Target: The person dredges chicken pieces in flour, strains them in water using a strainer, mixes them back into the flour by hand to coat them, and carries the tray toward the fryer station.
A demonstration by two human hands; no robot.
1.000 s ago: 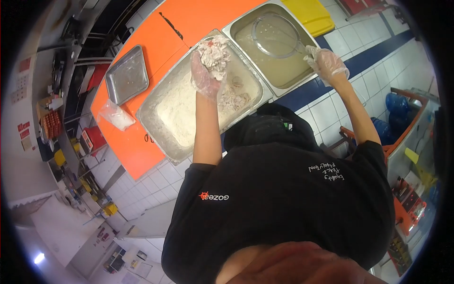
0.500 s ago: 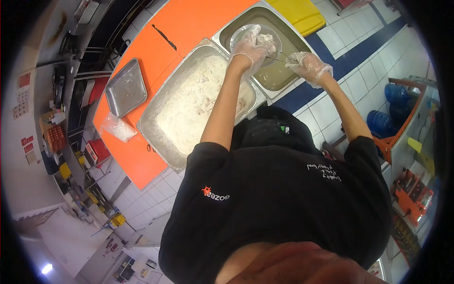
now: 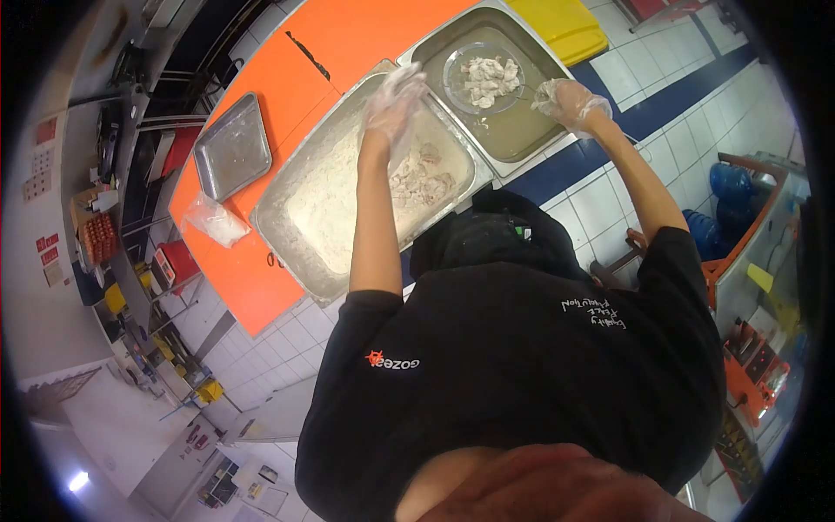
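My left hand point(image 3: 393, 111), in a clear plastic glove, is over the upper part of a metal pan of white flour point(image 3: 326, 204). Its fingers are stretched out and slightly blurred, with nothing seen in them. Floury pieces point(image 3: 424, 184) lie in the pan to the right of that wrist. My right hand point(image 3: 567, 104), gloved too, is closed on the thin handle of a round strainer point(image 3: 450, 80). The strainer sits in the cloudy liquid point(image 3: 522, 137) of a second metal pan point(image 3: 557, 63), with a heap of white-coated pieces point(image 3: 489, 81) in it.
An orange table point(image 3: 287, 104) bears both pans, a shallow metal tray point(image 3: 233, 148) and a plastic bag with white contents point(image 3: 216, 221). A yellow container point(image 3: 565, 30) stands past the liquid pan. Blue water bottles point(image 3: 729, 183) are at the right, shelves at the left.
My left hand carried coated pieces from the flour pan to the strainer, let them go there, and has moved back over the flour. My right hand still holds the strainer.
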